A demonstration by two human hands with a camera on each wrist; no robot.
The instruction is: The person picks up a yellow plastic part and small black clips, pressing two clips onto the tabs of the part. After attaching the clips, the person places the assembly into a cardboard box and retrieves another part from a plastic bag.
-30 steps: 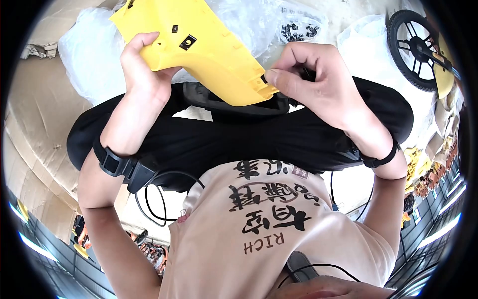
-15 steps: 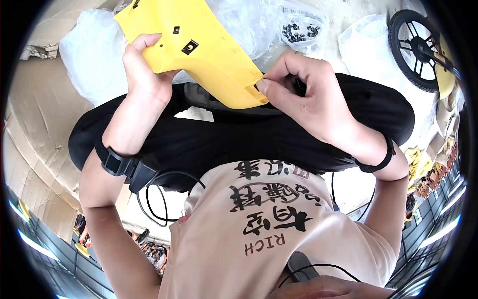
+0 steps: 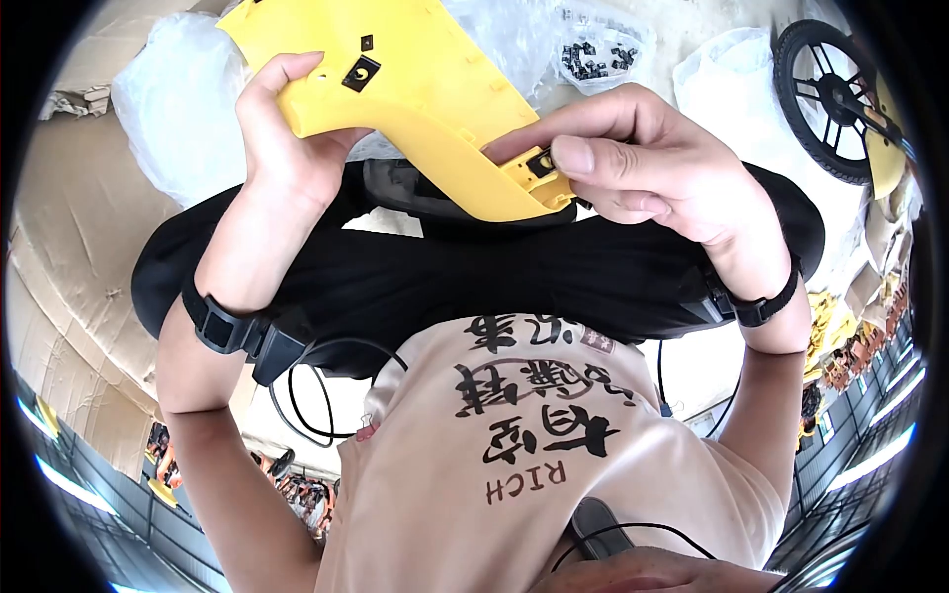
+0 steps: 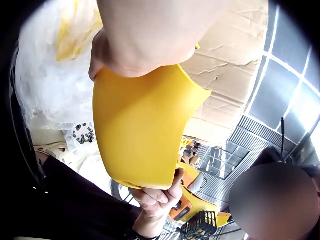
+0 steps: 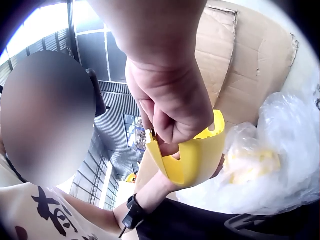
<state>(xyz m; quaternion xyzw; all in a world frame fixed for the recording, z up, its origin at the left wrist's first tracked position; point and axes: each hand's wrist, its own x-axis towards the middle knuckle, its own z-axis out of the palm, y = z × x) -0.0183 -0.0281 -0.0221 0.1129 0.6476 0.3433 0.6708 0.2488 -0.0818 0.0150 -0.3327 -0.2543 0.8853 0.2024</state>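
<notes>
My left hand [image 3: 292,148] grips the edge of a curved yellow plastic panel [image 3: 425,79], held up over the lap with its inner side facing the head camera. A black clip with a round hole [image 3: 360,73] and a smaller black clip [image 3: 367,42] sit on that side. At the narrow right end, my right hand [image 3: 657,163] pinches another black clip [image 3: 541,163] at the panel's slotted edge, thumb on it and index finger reaching inside the panel. In the left wrist view the smooth outer face [image 4: 140,130] of the panel shows, with right-hand fingers [image 4: 155,195] at its lower end.
A clear plastic bag of small black clips [image 3: 598,61] lies beyond the panel. More plastic bags [image 3: 183,109] and cardboard [image 3: 79,217] cover the floor at left. A black spoked wheel [image 3: 825,99] stands at far right. Black-trousered legs [image 3: 474,277] lie beneath the hands.
The right thumb has shifted onto the clip's face and the index finger has straightened along the panel's inside. The panel's narrow end has moved slightly right, uncovering its slots. The left hand keeps its grip.
</notes>
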